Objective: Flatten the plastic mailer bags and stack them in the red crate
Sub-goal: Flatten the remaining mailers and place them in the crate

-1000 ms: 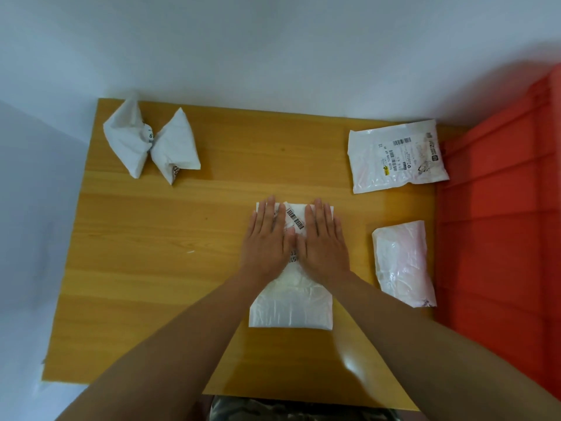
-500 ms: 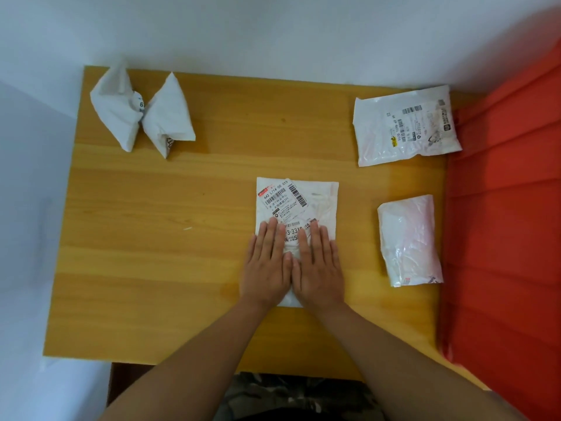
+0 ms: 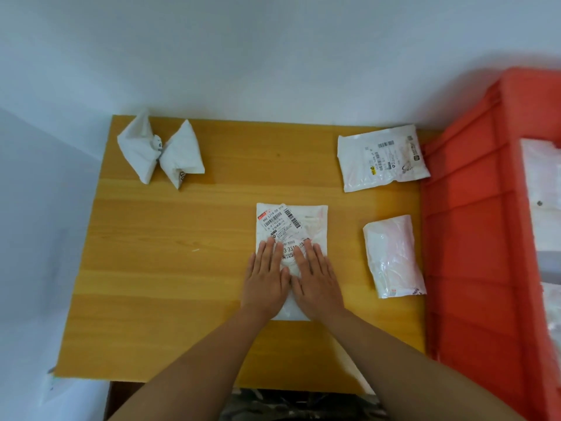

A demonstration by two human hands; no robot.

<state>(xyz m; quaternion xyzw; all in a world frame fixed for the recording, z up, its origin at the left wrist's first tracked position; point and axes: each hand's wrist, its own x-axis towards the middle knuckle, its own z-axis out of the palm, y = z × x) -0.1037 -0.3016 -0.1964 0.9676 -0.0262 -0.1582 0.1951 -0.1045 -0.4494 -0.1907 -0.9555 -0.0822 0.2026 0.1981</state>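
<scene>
Left hand (image 3: 265, 281) & right hand (image 3: 315, 282) lay flat, fingers straight, pressing the white labelled plastic mailer bag (image 3: 293, 226) at centre of the wooden table (image 3: 170, 268). Red plastic crate (image 3: 473, 238) stood at right w/ two more white mailer bags (image 3: 382, 158) (image 3: 393, 256) just beside it; a twisted white bag (image 3: 159, 150) lay far-left.

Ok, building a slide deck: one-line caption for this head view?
Both hands press a labelled mailer bag flat on the wooden table, beside the red crate.
</scene>
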